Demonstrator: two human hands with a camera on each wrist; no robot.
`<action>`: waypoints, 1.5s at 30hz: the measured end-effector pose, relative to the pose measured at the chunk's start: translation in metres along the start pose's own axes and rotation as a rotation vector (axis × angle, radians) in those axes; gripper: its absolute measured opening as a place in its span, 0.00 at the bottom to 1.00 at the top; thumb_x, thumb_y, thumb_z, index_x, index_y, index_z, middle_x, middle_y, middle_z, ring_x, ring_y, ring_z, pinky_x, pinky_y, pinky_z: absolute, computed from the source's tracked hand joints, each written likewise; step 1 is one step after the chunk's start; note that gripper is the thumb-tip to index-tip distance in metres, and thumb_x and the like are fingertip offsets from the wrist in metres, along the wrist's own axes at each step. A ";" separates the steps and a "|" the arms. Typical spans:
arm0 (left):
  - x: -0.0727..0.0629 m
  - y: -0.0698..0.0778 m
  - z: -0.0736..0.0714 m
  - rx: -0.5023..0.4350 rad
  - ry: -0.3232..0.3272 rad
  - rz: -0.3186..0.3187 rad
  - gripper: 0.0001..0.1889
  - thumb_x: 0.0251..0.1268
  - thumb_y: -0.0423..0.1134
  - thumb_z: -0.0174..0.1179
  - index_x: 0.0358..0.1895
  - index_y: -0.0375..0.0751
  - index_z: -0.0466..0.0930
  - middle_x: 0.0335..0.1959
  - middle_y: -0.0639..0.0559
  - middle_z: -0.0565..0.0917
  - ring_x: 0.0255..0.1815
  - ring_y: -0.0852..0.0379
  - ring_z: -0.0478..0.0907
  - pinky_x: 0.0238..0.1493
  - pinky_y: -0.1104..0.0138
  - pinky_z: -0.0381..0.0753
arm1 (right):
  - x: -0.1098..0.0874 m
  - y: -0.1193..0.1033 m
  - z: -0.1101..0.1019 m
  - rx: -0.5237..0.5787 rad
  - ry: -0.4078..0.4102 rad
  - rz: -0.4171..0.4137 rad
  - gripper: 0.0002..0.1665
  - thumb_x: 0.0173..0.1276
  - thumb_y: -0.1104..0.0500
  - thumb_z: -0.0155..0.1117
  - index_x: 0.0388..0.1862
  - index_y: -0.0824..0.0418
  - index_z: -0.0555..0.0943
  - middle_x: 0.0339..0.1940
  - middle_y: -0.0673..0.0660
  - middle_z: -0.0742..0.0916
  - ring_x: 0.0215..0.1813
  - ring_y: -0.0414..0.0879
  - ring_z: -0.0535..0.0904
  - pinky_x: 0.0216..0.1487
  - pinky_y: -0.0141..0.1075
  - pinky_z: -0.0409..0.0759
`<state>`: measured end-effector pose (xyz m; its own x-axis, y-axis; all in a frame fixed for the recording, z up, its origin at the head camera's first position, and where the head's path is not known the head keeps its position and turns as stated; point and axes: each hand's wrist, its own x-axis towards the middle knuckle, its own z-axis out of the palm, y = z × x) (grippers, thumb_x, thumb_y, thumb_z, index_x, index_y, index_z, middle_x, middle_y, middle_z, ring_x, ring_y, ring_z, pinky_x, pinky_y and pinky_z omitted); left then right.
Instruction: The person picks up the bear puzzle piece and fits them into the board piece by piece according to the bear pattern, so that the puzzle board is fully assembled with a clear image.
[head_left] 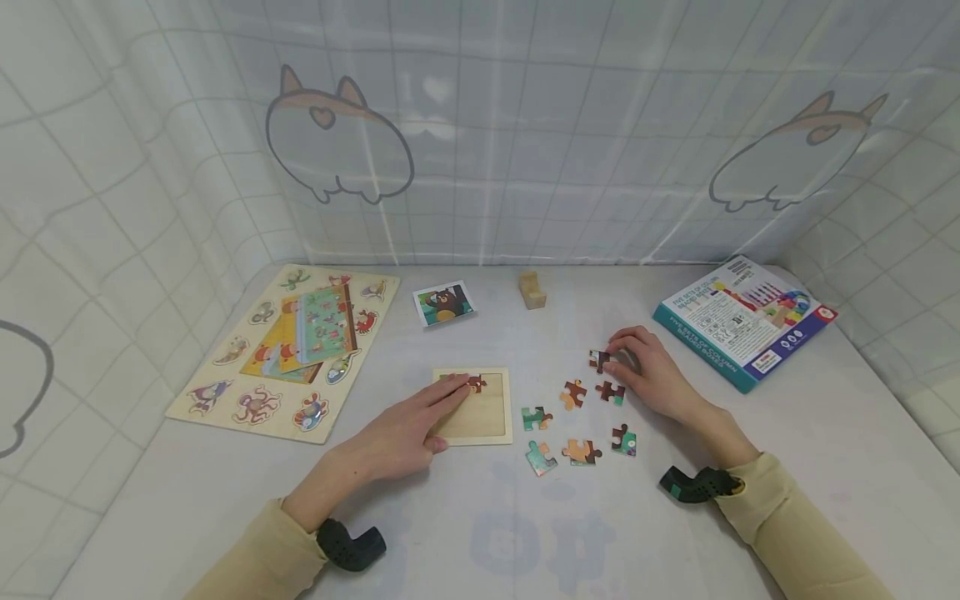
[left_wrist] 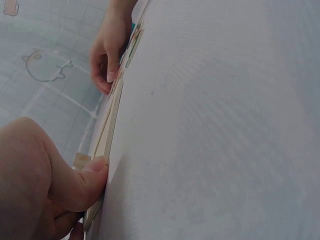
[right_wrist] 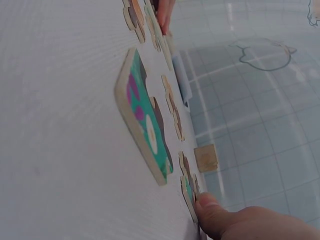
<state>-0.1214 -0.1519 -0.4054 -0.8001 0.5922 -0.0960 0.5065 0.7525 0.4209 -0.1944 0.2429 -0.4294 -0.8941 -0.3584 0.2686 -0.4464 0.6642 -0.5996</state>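
Observation:
A square wooden puzzle tray [head_left: 511, 417] lies in front of me, with a brown bear puzzle piece [head_left: 477, 384] in its upper part. My left hand [head_left: 401, 433] rests over the tray's left side, fingers stretched to that piece, thumb at the near edge. In the left wrist view the thumb [left_wrist: 95, 172] touches the tray's rim. To the right, my right hand [head_left: 651, 371] pinches a puzzle piece [head_left: 597, 360] between thumb and fingers at the table; its palm side is hidden. Close by lie several loose pieces, among them a brown and green one [head_left: 611, 392].
Behind the tray lie a bear picture card [head_left: 445, 302] and a small wooden block [head_left: 532, 290]. On the left, a wooden sea-animal board [head_left: 288, 417] bears several colourful cards [head_left: 326, 325]. A boxed toy set [head_left: 742, 321] sits at the back right, before the hanging curtain.

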 end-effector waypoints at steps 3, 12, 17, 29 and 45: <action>0.000 0.000 0.000 0.003 0.002 0.007 0.39 0.66 0.32 0.58 0.79 0.41 0.54 0.82 0.54 0.51 0.81 0.51 0.51 0.76 0.53 0.62 | 0.000 -0.001 0.000 0.001 -0.002 0.007 0.11 0.69 0.64 0.67 0.47 0.68 0.80 0.57 0.63 0.77 0.64 0.60 0.69 0.67 0.56 0.67; 0.000 0.000 0.000 0.005 -0.001 0.010 0.39 0.66 0.33 0.58 0.79 0.41 0.54 0.82 0.54 0.51 0.82 0.51 0.51 0.77 0.53 0.62 | 0.000 -0.005 -0.001 0.007 0.003 0.028 0.13 0.69 0.63 0.67 0.48 0.67 0.78 0.57 0.63 0.77 0.64 0.59 0.69 0.67 0.55 0.67; 0.000 0.000 0.000 0.006 0.002 0.011 0.39 0.66 0.33 0.58 0.79 0.41 0.54 0.82 0.53 0.52 0.81 0.51 0.51 0.77 0.53 0.62 | 0.000 -0.006 0.000 0.004 0.005 0.038 0.13 0.70 0.62 0.67 0.49 0.67 0.78 0.57 0.62 0.78 0.64 0.59 0.70 0.67 0.55 0.68; 0.000 0.000 0.000 0.001 0.006 0.012 0.38 0.66 0.32 0.58 0.79 0.41 0.54 0.82 0.53 0.52 0.81 0.50 0.51 0.77 0.53 0.62 | 0.000 -0.011 0.001 0.006 0.002 0.051 0.14 0.71 0.61 0.66 0.51 0.65 0.78 0.57 0.61 0.78 0.63 0.58 0.70 0.68 0.55 0.68; -0.001 0.000 0.000 0.008 0.001 0.011 0.38 0.67 0.34 0.58 0.79 0.40 0.54 0.82 0.53 0.51 0.82 0.51 0.51 0.77 0.53 0.62 | 0.000 -0.025 0.002 0.030 0.004 -0.001 0.13 0.71 0.62 0.65 0.51 0.66 0.77 0.58 0.62 0.79 0.64 0.58 0.70 0.67 0.56 0.67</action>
<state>-0.1207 -0.1520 -0.4053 -0.7949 0.5999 -0.0905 0.5176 0.7484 0.4146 -0.1834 0.2248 -0.4164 -0.8937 -0.3566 0.2722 -0.4462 0.6438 -0.6216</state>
